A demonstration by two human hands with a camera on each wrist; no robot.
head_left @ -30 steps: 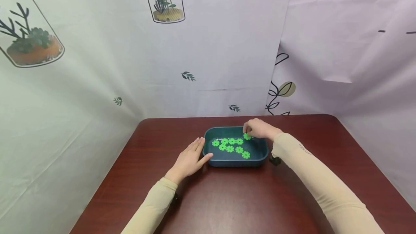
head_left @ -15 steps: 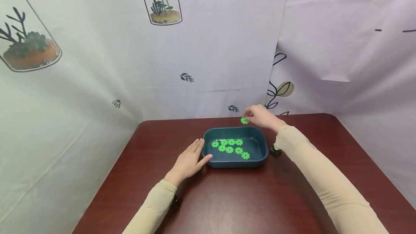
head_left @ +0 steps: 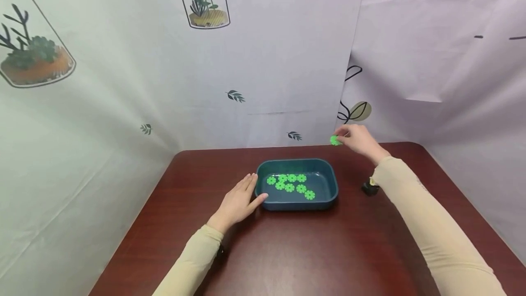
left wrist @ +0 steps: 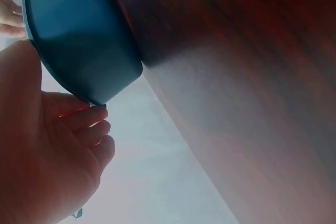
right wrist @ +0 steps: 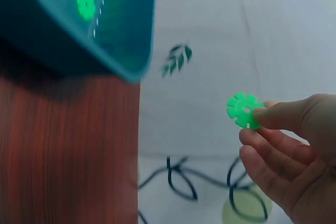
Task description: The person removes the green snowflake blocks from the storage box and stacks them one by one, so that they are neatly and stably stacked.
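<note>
A notched green plastic disc [right wrist: 243,110] with a small centre hole is pinched between thumb and fingertips of my right hand [head_left: 360,140]. That hand is raised beyond the right rear corner of a dark teal tray [head_left: 300,206]. Several more green discs [head_left: 289,187] lie flat on the tray's floor, mostly left and centre. My left hand [head_left: 236,202] rests against the tray's left end, fingers straight along the rim and thumb over the front left corner. In the left wrist view, the left hand [left wrist: 47,145] touches the tray's rim.
The tray stands on a reddish-brown wooden table [head_left: 296,250], towards its far edge. Behind the table and at both sides hangs a pale cloth [head_left: 267,72] printed with plants. A dark wrist strap [head_left: 370,189] shows under the right sleeve.
My right hand has lifted the green disc up out of the tray, then carried it back and to the right. The left hand has stayed at the tray's left end.
</note>
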